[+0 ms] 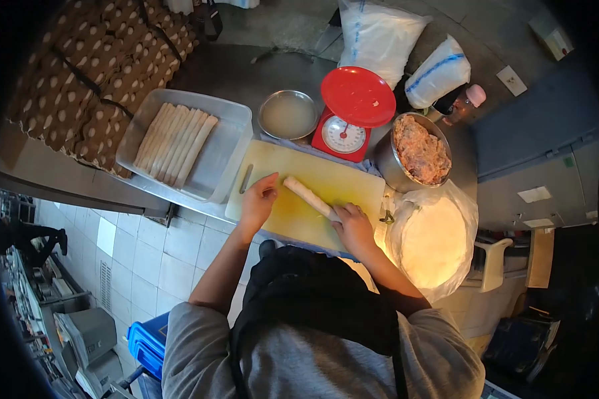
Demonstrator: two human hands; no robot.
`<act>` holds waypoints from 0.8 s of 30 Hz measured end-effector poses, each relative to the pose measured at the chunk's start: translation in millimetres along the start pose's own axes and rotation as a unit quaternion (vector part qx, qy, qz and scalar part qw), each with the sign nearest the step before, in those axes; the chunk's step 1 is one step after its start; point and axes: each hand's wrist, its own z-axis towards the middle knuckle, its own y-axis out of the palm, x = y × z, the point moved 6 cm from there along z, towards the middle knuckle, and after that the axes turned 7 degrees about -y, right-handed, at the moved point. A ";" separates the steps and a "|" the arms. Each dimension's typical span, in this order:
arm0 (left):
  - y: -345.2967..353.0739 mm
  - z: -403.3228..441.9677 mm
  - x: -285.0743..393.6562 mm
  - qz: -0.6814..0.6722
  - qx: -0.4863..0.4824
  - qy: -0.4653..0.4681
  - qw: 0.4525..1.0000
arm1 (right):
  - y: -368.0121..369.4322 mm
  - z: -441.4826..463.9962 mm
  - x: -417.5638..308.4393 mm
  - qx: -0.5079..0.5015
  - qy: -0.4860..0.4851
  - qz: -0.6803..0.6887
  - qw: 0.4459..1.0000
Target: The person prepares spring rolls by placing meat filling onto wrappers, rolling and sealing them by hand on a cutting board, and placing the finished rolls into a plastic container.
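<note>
A pale uncooked spring roll [306, 194] lies slantwise on the yellowish cutting board [273, 154]. My right hand [354, 225] has its fingers curled over the roll's near right end. My left hand [258, 203] is to the left of the roll, apart from it, its fingers stretched out and holding nothing. Several similar rolls [176, 143] lie side by side in a clear plastic tub [229, 143] at the left. A steel pot [391, 163] of minced filling [420, 149] is behind my right hand. Beside it, round pale wrappers [432, 233] sit stacked in a plastic bag.
A red kitchen scale [343, 136] and a metal bowl of cloudy liquid [287, 114] stand behind the board. Farther back are white plastic sacks [383, 40] and a pink-capped bottle [469, 100]. Stacked egg trays [100, 73] rise at the far left. A grey cabinet [546, 159] stands right.
</note>
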 end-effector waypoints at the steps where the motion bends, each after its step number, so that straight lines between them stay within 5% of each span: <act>1: 6.2 -0.8 8.4 -0.002 -0.004 0.005 1.000 | 1.5 -1.5 1.5 0.009 -0.006 0.000 1.000; 4: 16.7 7.4 24.1 0.124 0.001 0.151 0.981 | 5.7 -2.3 3.2 0.018 -0.016 -0.007 1.000; 7: 18.1 11.6 29.3 0.162 -0.064 0.108 0.979 | 9.5 -4.5 0.3 0.038 -0.044 -0.047 0.997; 13: 13.4 6.1 36.7 0.173 -0.009 0.080 0.982 | 10.5 -6.5 -6.7 0.042 -0.072 -0.068 0.994; 24: -7.2 -21.4 89.8 0.192 -0.002 0.160 0.968 | 35.2 43.4 -22.2 -0.087 -0.049 -0.098 0.990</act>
